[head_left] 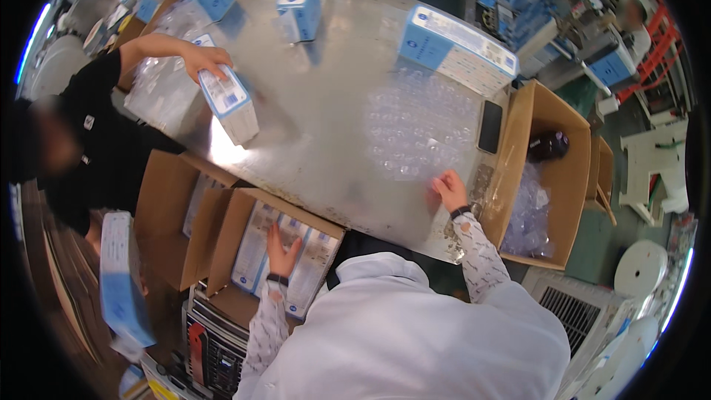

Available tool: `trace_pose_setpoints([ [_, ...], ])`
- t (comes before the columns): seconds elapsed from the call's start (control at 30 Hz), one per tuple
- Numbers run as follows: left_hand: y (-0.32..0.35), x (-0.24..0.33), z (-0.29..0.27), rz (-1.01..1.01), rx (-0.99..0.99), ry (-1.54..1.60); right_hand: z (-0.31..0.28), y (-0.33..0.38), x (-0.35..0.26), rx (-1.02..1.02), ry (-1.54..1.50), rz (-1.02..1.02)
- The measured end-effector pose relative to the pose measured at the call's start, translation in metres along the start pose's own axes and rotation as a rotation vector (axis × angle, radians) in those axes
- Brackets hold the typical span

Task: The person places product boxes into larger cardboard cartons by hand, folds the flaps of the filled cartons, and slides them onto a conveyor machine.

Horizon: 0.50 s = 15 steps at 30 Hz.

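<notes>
My left hand is open, fingers spread, over several white and light-blue boxes packed side by side in an open brown carton. At the table's near right edge, my right hand has its fingers drawn together; anything small between them is too unclear to name. Just beyond it, a patch of clear plastic pieces lies flat on the metal table. Patterned sleeves cover both my forearms, and a dark band circles each wrist.
A co-worker in black at left grips a blue-white box on the table and another beside it. More boxes stand along the far side. A phone lies near a carton holding clear plastic and a dark bottle.
</notes>
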<state>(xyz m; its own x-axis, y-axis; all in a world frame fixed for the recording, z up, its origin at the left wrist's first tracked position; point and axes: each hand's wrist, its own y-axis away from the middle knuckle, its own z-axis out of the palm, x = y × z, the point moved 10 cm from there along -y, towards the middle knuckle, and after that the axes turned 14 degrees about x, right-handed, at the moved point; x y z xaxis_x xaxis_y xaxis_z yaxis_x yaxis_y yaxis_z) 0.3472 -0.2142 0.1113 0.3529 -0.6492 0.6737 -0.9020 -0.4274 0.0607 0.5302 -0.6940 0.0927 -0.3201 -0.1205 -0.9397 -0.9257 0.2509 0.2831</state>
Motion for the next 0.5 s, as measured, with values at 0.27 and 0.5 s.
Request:
trace_pose_setpoints([
  [0.27, 0.179, -0.126, -0.061, -1.063, 0.611, 1.166, 0.143, 0.123, -0.083, -0.553, -0.168, 0.193],
  [0.5, 0.141, -0.080, -0.032, -0.717, 0.437, 1.104, 0.386, 0.394, -0.067, -1.409, -0.155, 0.746],
])
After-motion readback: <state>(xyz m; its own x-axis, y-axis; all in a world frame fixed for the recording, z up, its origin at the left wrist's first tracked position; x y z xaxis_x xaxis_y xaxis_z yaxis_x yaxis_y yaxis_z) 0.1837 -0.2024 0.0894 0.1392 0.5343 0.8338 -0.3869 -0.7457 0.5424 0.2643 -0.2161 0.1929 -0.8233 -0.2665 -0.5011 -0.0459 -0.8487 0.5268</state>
